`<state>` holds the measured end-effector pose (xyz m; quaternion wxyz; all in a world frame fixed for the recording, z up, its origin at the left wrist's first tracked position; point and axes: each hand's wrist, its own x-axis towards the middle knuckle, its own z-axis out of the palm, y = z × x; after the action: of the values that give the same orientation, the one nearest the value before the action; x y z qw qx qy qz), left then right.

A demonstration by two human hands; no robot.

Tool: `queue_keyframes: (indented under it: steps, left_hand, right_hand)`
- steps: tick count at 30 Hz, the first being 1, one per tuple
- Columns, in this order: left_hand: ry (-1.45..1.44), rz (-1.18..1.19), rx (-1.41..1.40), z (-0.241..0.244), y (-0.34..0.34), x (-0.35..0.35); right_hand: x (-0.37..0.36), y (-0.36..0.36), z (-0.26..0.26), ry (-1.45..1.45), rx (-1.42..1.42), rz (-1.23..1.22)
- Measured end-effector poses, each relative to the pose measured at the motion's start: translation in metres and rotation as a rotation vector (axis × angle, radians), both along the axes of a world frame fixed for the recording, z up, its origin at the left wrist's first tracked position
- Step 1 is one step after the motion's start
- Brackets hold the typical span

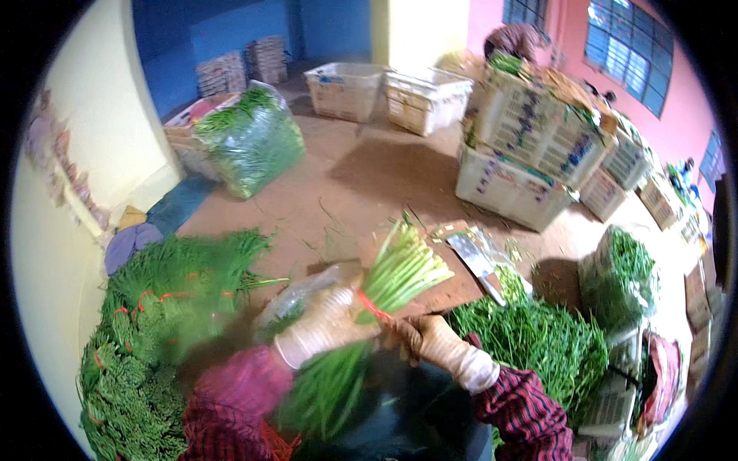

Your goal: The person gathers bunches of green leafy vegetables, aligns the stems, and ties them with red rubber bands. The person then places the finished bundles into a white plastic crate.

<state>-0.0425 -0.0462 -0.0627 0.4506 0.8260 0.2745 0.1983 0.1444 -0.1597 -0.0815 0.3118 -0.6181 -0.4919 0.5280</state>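
A bunch of long green stalks with pale cut ends [406,265] lies across my lap, its leafy ends hanging down. Gloved, my left hand [326,325] grips the bunch around its middle. A red tie [372,305] runs over the stalks, and its end is pinched in the fingers of my gloved right hand [429,340]. Behind the bunch is a brown board [447,288], with a cleaver [475,262] resting on its right part, blade away from me. Loose greens [536,351] are heaped to the right. To the left lies a large pile of bunches with red ties [144,369].
A plastic-wrapped bale of greens [253,144] stands at the back left. White plastic crates [346,95] stand behind, and stacked crates of greens [513,184] at the right. A bagged bundle [622,276] sits at the right. Another person [516,43] bends over beyond the stack.
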Motion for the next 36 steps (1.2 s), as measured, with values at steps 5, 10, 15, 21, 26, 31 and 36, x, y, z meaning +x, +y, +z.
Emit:
queue_keyframes:
  steps: [5,10,15,21,26,31,36]
  left_hand:
    - [0.441,0.095,0.599,-0.010,0.031,0.023]
    - [0.707,-0.055,0.611,-0.074,0.081,0.076]
    - [0.742,-0.115,0.497,-0.173,0.122,0.111]
    - [0.588,-0.496,0.387,-0.180,0.143,0.145]
    - [0.843,-0.177,0.391,-0.170,0.125,0.175]
    - [0.901,0.040,0.390,-0.189,0.112,0.207]
    - [0.914,0.005,0.323,-0.207,0.128,0.207]
  right_hand:
    - [0.097,0.004,-0.105,-0.126,0.310,-0.355]
    - [0.199,-0.006,-0.183,-0.868,0.396,-0.559]
    - [0.244,0.030,-0.215,-1.053,0.122,-0.548]
    - [0.278,0.070,-0.246,-1.120,0.099,-0.393]
    - [0.275,0.076,-0.246,-1.159,0.091,-0.322]
    - [0.248,0.034,-0.236,-0.744,0.425,-0.679]
    - [0.190,0.012,-0.178,-0.247,0.227,-0.730]
